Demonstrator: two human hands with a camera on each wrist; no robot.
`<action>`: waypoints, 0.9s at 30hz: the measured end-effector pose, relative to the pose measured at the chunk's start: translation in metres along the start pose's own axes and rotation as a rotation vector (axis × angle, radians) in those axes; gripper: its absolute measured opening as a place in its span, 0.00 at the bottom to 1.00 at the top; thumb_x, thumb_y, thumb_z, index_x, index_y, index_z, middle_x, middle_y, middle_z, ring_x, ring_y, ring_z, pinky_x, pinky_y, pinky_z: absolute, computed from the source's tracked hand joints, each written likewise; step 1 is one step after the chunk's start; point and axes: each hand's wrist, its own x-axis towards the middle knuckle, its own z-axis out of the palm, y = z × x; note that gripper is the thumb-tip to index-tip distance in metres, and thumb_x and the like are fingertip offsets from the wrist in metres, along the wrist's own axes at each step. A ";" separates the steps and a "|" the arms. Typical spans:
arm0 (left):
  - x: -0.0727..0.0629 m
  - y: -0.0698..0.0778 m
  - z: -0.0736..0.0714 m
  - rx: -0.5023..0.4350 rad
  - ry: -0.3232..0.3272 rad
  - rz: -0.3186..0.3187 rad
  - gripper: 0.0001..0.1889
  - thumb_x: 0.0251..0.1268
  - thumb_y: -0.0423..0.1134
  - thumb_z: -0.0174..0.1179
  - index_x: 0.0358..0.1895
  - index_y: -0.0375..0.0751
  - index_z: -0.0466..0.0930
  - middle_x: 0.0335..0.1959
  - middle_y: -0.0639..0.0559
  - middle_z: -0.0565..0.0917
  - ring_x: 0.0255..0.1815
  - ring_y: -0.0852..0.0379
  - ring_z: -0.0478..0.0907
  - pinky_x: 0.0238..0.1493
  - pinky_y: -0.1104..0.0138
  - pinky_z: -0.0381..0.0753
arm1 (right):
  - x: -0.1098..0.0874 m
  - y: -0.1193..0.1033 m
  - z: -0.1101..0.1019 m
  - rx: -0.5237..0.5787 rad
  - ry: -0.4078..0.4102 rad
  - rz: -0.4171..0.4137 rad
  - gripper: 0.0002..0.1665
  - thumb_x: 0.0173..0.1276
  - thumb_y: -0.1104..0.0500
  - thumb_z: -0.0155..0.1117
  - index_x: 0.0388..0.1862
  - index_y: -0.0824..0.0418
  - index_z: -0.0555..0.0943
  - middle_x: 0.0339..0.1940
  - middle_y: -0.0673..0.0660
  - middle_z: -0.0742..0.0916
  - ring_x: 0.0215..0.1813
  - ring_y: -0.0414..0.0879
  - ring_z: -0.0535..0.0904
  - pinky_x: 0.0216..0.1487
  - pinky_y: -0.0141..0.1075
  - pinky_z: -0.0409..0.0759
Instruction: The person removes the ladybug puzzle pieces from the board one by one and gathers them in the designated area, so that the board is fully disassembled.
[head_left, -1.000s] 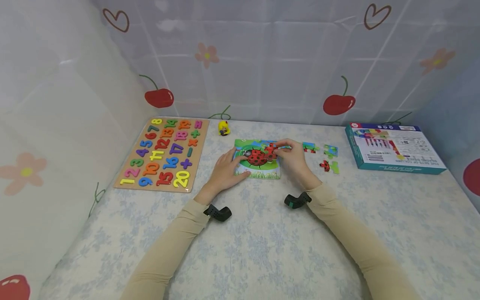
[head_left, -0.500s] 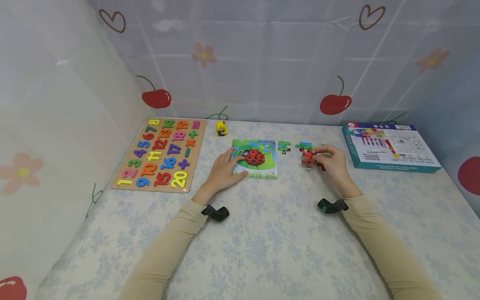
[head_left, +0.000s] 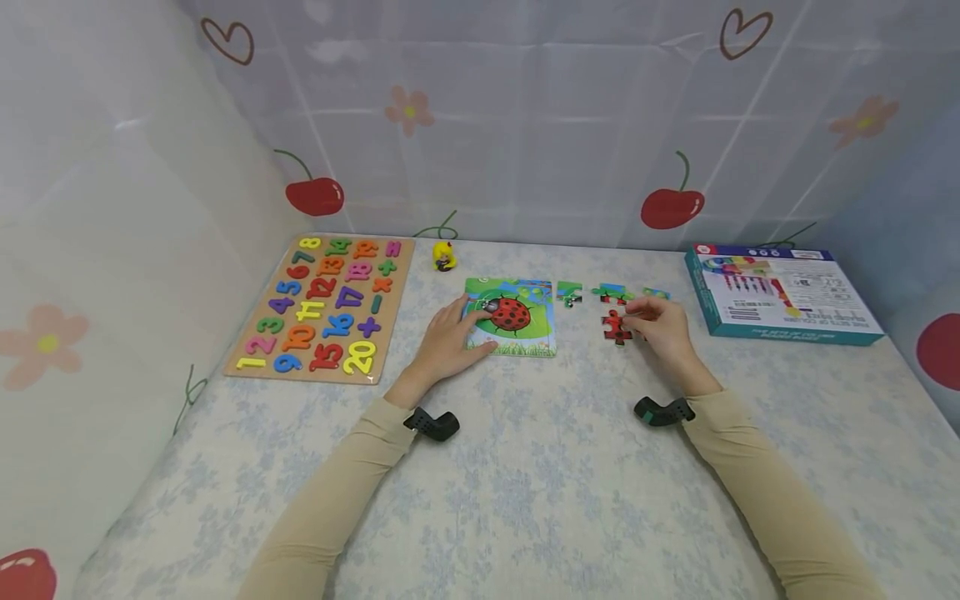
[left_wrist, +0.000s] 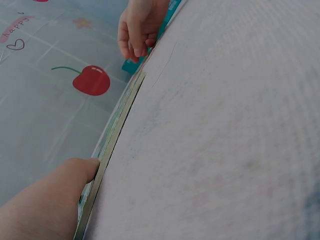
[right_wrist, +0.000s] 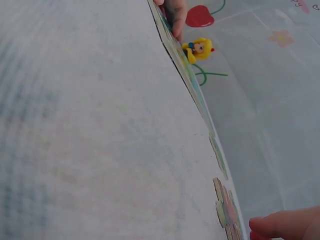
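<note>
My left hand (head_left: 442,340) rests on the left side of a square ladybug puzzle board (head_left: 522,346), with its fingers spread. In the left wrist view its thumb (left_wrist: 75,175) lies along the board's edge. Right of the board, my right hand (head_left: 663,333) has bent fingers right at the edge of a red spotted puzzle piece (head_left: 617,327) that lies on the cloth. I cannot tell whether they pinch it. Other pieces lie above: a green one (head_left: 569,292), a blue-green one (head_left: 612,292) and one partly hidden behind the right hand (head_left: 656,293).
A wooden number board (head_left: 322,308) lies at the left. Behind the puzzle board stands a small yellow-haired figurine (head_left: 443,257). A teal-edged box (head_left: 783,296) lies at the back right, near the printed curtain (head_left: 525,167). Patterned cloth (head_left: 525,483) covers the table.
My right hand has moved right, off the puzzle board, bringing a red spotted puzzle piece with it. That piece has come down onto the cloth. The left hand keeps its place on the board.
</note>
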 end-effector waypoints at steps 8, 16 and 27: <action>0.001 0.000 0.001 0.007 0.018 0.009 0.33 0.64 0.60 0.54 0.66 0.44 0.65 0.77 0.42 0.50 0.79 0.46 0.46 0.77 0.50 0.46 | 0.002 0.001 0.003 0.052 0.021 0.027 0.15 0.67 0.61 0.61 0.48 0.71 0.80 0.30 0.37 0.81 0.29 0.27 0.76 0.27 0.24 0.74; 0.000 0.000 0.000 0.013 0.049 -0.075 0.45 0.58 0.65 0.57 0.73 0.44 0.56 0.77 0.46 0.53 0.78 0.47 0.48 0.77 0.47 0.44 | -0.001 -0.028 0.035 0.084 -0.084 0.006 0.15 0.68 0.63 0.60 0.50 0.71 0.79 0.43 0.62 0.83 0.33 0.30 0.76 0.33 0.27 0.77; 0.000 0.000 0.000 0.024 0.051 -0.093 0.47 0.56 0.68 0.56 0.75 0.48 0.53 0.78 0.49 0.53 0.79 0.47 0.47 0.76 0.44 0.40 | 0.003 -0.075 0.106 0.054 -0.286 -0.151 0.17 0.65 0.67 0.61 0.53 0.71 0.79 0.49 0.70 0.83 0.48 0.60 0.79 0.47 0.46 0.80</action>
